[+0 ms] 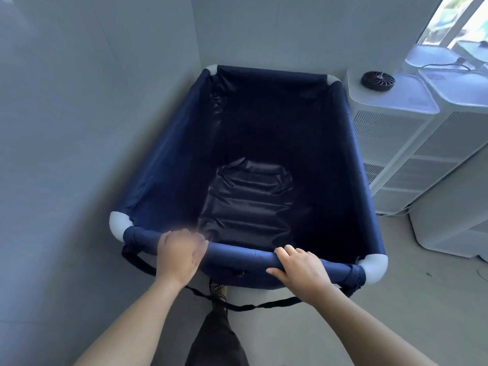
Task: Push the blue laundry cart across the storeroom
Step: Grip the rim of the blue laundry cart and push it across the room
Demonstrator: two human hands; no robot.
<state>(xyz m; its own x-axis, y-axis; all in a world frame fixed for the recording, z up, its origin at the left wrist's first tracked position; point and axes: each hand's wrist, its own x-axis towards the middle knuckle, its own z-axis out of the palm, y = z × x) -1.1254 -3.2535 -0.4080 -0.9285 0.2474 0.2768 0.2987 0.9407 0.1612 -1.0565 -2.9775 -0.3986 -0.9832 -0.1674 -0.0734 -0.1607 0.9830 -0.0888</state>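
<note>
My left fingers point(196, 241) are curled over the near rail point(237, 253) of the blue laundry cart point(163, 154), bunched close together. They are blurred, so I cannot tell where the thumb sits. My right fingers point(286, 250) lie over the top of the same rail, slightly spread, with the thumb tucked under its near side. So my left hand point(179, 256) and my right hand point(299, 269) each grip that rail, left of middle and right of middle, well apart from each other.

The cart stands straight in front of me. Its left side runs close along the grey wall point(79, 101) and its far end reaches toward the room's corner. I cannot tell whether it touches the wall. Pale rounded corner pieces point(118, 224) cap the frame where the fabric-sleeved rails meet. Inside is only dark, creased lining point(248, 199) at the bottom.

A black strap point(264, 305) hangs in a loop below the near rail, over the pale floor point(396, 299). My shoe point(217, 289) and dark trouser leg point(216, 339) show beneath it.

Just beside the cart's right side stand white slatted units point(390, 143). A small black fan point(378, 80) lies flat on top of the nearest one. Beyond them, a bright window point(462, 19) fills the upper right corner.
</note>
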